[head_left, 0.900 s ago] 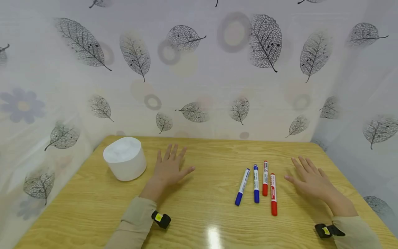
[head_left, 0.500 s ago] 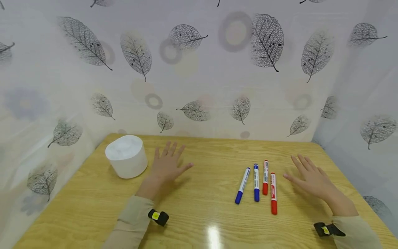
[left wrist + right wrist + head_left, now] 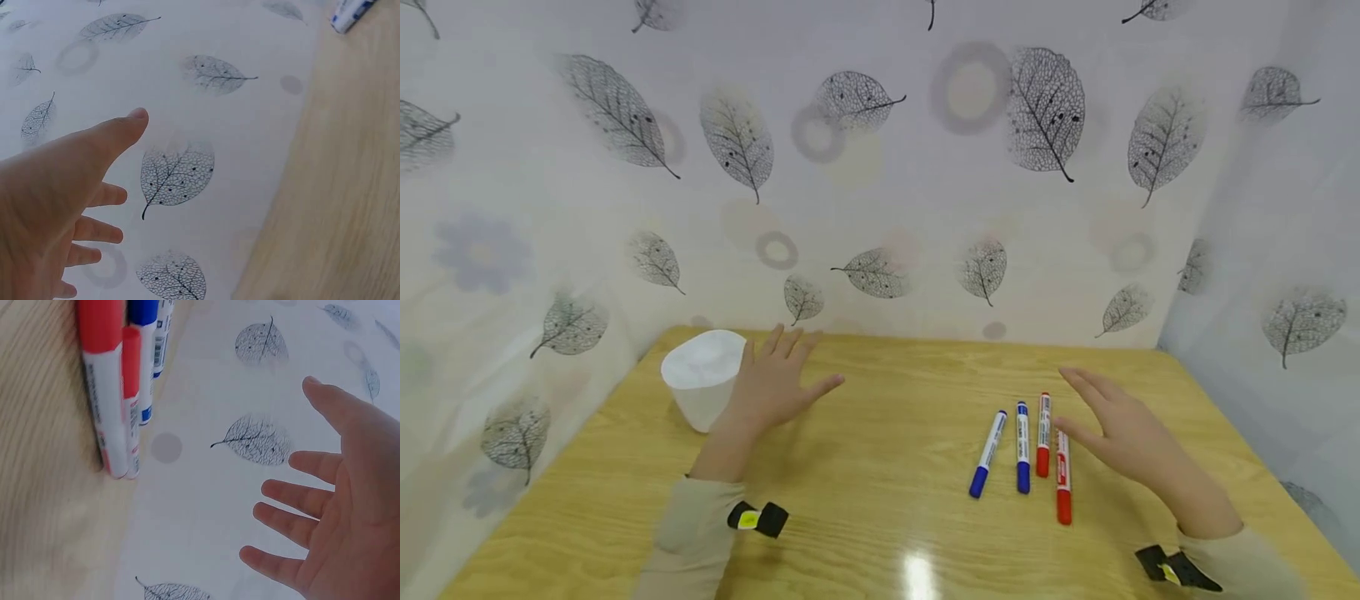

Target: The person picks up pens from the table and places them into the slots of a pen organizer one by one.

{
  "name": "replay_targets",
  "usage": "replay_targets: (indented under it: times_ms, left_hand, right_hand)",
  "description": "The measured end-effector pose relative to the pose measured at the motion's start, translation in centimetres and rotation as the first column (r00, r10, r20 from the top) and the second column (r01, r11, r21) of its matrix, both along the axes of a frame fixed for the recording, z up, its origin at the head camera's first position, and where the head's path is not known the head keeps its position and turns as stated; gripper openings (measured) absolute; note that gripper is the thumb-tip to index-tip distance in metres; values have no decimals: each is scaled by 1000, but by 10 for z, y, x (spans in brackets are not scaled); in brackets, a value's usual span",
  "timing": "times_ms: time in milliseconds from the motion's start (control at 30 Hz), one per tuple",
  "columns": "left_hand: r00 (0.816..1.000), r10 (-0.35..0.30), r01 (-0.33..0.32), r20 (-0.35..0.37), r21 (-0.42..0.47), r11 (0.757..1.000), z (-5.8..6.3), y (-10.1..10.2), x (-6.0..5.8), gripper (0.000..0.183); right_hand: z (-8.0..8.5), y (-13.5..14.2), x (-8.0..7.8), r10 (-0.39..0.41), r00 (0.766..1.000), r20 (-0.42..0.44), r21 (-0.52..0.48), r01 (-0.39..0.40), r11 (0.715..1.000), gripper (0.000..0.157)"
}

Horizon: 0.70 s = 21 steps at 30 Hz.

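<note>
My left hand (image 3: 767, 387), fingers spread, hovers beside a white round container (image 3: 694, 379) and hides its right side in the head view. Nothing is in its grasp. On the right half of the table lie two blue-capped markers (image 3: 988, 455) and two red-capped markers, all with white barrels. My right hand (image 3: 1127, 433) is above the table just right of them, fingers extended and holding nothing. Its thumb covers the far end of the rightmost red marker (image 3: 1063, 479) in the head view; the right wrist view shows a gap between hand and red marker (image 3: 100, 400).
The wood-grain table (image 3: 880, 517) ends at a pale leaf-print sheet (image 3: 880, 208) behind, with more sheeting on both sides. A black wrist camera (image 3: 760, 518) sits at the left sleeve, another (image 3: 1176, 568) at the right.
My left hand has moved left, closer to the white container, and now overlaps it in view. My right hand has moved left toward the markers. Markers and container stay put.
</note>
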State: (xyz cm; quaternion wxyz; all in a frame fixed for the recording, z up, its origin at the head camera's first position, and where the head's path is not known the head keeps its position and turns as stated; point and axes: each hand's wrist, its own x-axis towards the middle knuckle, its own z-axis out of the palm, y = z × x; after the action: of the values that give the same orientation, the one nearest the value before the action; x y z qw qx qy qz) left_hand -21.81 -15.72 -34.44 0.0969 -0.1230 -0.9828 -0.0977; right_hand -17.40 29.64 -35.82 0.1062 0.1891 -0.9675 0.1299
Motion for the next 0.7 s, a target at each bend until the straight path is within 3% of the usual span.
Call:
replay_targets:
  times_ms: [333, 567, 700]
  left_hand:
    - [999, 37, -37, -17, -28, 999, 14, -33, 18, 87]
    - [996, 38, -42, -79, -47, 998, 17, -55, 31, 85]
    - [993, 31, -38, -114, -63, 997, 18, -69, 35, 85]
  right_hand:
    - [5, -51, -3, 176, 979, -100, 57, -171, 984, 68]
    - [-1, -89, -16, 305, 934, -187, 87, -293, 952, 68]
    - [-4, -118, -21, 369, 909, -196, 90, -358, 929, 68]
